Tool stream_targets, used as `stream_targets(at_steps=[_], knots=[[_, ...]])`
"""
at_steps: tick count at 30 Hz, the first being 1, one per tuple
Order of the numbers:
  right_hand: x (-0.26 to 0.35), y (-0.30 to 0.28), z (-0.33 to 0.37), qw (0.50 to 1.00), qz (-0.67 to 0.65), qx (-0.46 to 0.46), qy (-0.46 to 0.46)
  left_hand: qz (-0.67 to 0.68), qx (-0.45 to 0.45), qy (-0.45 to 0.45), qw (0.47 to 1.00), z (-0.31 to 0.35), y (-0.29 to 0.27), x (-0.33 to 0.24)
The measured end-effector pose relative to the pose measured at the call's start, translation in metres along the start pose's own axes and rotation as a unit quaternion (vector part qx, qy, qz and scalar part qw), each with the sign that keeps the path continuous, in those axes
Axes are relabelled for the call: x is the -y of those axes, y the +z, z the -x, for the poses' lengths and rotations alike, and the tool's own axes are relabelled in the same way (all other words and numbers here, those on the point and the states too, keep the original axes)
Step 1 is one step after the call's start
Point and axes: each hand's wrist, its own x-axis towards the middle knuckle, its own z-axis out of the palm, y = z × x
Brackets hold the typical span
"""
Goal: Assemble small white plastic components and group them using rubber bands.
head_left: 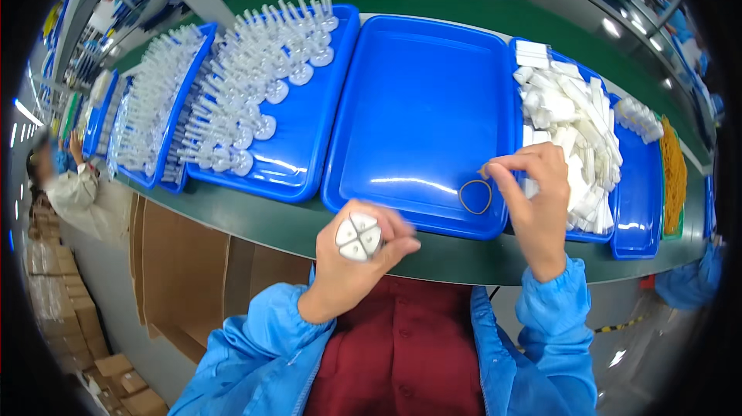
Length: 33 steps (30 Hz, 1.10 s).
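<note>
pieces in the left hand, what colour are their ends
The pieces have white ends; the head view shows them best.

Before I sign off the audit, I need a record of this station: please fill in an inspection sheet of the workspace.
Surface: green bench, carrying blue trays.
Things: bundle of white pieces, four ends showing; brownish rubber band; loose white pieces in a tray to the right; clear stemmed parts in trays to the left.
Hands: left hand around the bundle, fingers blurred; right hand pinching the rubber band.
Clutter: cardboard boxes, lower left.
Cables: none clearly identifiable.
Surroundings: another person at far left.
</note>
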Motion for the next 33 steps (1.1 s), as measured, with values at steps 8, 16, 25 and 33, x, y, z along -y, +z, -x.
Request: stream_targets(at_steps=[8,16,25,33], knots=[[0.049,0.002,0.013,0.973,-0.218,0.057,0.05,0.108,-0.058,0.009,0.992,-0.039,0.024,0.001],[0.043,-0.002,0.016,0.907,-0.416,0.059,-0.01,0.101,0.171,-0.113,0.974,-0.034,0.015,-0.015],[0.032,-0.011,-0.014,0.941,-0.038,0.263,-0.21,-0.247,0.204,0.032,0.947,-0.034,-0.006,-0.032],[0.078,-0.018,0.014,0.879,-0.218,0.191,-0.378,0.251,0.195,-0.41,0.855,-0.013,-0.019,-0.017]])
